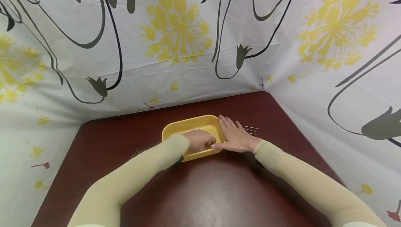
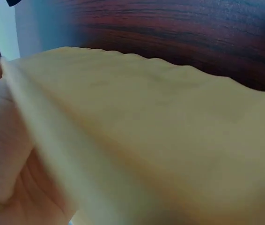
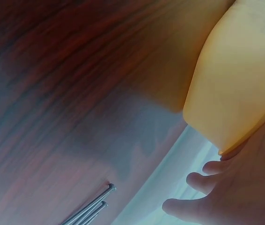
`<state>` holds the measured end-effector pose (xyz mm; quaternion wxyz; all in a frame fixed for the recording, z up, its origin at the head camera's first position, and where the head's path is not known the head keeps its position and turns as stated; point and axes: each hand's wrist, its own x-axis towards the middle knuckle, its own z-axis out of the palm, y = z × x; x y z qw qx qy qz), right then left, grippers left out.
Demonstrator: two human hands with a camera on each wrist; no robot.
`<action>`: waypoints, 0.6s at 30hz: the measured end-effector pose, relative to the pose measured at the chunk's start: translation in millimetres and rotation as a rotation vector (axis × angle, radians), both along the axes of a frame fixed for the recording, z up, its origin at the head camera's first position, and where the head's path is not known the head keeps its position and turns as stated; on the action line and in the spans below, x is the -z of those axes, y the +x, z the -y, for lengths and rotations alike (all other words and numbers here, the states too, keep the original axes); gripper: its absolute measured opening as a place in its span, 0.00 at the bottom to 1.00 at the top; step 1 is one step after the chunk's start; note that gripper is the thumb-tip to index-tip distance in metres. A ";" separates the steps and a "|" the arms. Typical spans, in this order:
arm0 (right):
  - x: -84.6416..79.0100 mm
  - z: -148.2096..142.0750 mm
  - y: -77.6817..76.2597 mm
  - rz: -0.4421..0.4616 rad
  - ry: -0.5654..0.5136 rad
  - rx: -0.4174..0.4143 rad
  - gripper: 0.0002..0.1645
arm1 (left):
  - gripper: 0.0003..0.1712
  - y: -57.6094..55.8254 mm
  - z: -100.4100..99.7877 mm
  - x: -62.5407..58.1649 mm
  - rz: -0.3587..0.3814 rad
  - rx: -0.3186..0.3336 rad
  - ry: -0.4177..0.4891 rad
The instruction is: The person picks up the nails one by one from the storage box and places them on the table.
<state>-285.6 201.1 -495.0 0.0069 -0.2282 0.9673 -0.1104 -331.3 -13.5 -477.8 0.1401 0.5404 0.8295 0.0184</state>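
A yellow plastic tray (image 1: pixel 188 119) with rounded corners sits on the dark red table. Inside it, toward the right end, is my left hand (image 1: pixel 198 140), its fingers bent downward; what they may hold is hidden. The left wrist view shows that palm (image 2: pixel 11 154) behind the tray's near wall (image 2: pixel 146 108). Against the tray's right end lies my right hand (image 1: pixel 235 136), fingers stretched out along the rim and thumb pointing toward the left hand. In the right wrist view, this hand (image 3: pixel 249 183) is beside the tray's outer wall (image 3: pixel 235 79).
Several thin metal nails (image 3: pixel 90 208) with small round heads lie right of the tray. More thin metal pieces (image 1: pixel 136 154) show left of it, partly behind the left sleeve (image 1: pixel 150 161). A patterned white cloth (image 1: pixel 194 73) stands around the table's back and sides.
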 end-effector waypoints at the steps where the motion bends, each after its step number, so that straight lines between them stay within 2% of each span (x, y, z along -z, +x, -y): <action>1: 0.1 0.0 -0.2 0.001 0.002 0.000 0.74 | 0.04 -0.5 -1.1 1.7 0.001 -0.007 -0.001; 5: -1.1 0.8 0.7 -0.002 -0.005 -0.001 0.74 | 0.08 -0.4 -4.6 5.5 -0.017 -0.035 -0.012; 11: -3.6 1.9 2.5 0.005 -0.015 0.004 0.74 | 0.12 3.2 -6.5 4.7 0.013 -0.085 -0.041; 18: -3.5 0.7 2.6 0.006 -0.013 0.007 0.73 | 0.17 3.7 -9.1 3.3 0.015 -0.105 -0.013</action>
